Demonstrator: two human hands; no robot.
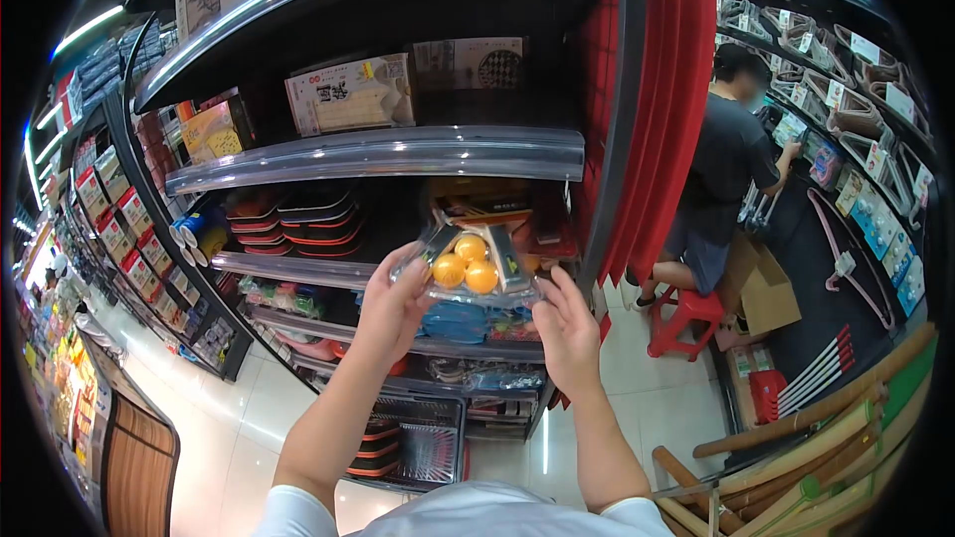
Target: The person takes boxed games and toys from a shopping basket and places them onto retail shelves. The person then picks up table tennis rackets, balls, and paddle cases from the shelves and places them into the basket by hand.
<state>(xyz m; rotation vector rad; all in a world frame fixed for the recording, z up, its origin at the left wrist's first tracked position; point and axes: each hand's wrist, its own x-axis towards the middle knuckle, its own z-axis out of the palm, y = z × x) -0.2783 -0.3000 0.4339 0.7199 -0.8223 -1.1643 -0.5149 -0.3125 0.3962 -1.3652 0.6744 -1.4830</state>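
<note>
In front of the shelf I hold a transparent plastic pack of orange table tennis balls [466, 264]. Three balls show through the plastic, with dark and pale printed parts beside and behind them. My left hand [391, 303] is closed on the pack's left edge, thumb on the front. At the opposite edge, the fingers and thumb of my right hand [567, 326] pinch the plastic. Just behind the pack is a shelf level with stacked red-and-black flat items [316, 222].
Boxed board games [350, 96] stand on the shelf above. A black basket [436, 443] with red-and-black items sits low down. To the right, a person [731, 159] is at a hanger rack by a red stool [686, 318]. Wooden poles [796, 467] fill the lower right.
</note>
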